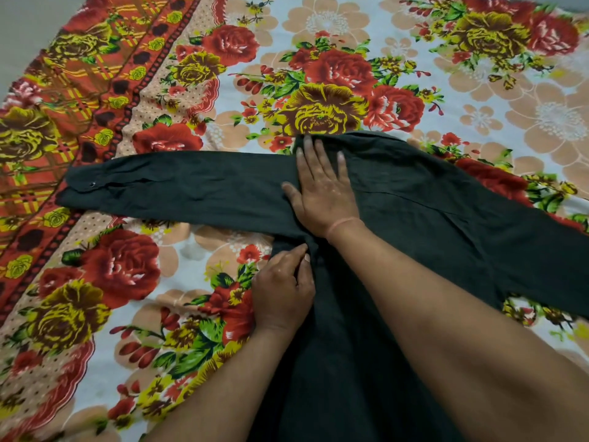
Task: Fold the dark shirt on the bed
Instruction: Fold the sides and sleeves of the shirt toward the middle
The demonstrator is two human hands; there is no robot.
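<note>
Ok: dark shirt (414,202) lies flat on bed (350,23), sleeve (191,186) running straight left of both hands. R hand (322,189) is flat, pressing the shoulder. L hand (283,282) pinches the armpit fabric, nearer the sleeve for fold-in.

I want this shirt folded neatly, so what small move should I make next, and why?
Probably bring the sleeve over onto the body of the shirt. The sleeve lies stretched flat to the left on the bedsheet. Your right hand presses flat near the shoulder, which could serve as a fold line, and your left hand pinches the cloth just below it.
</note>
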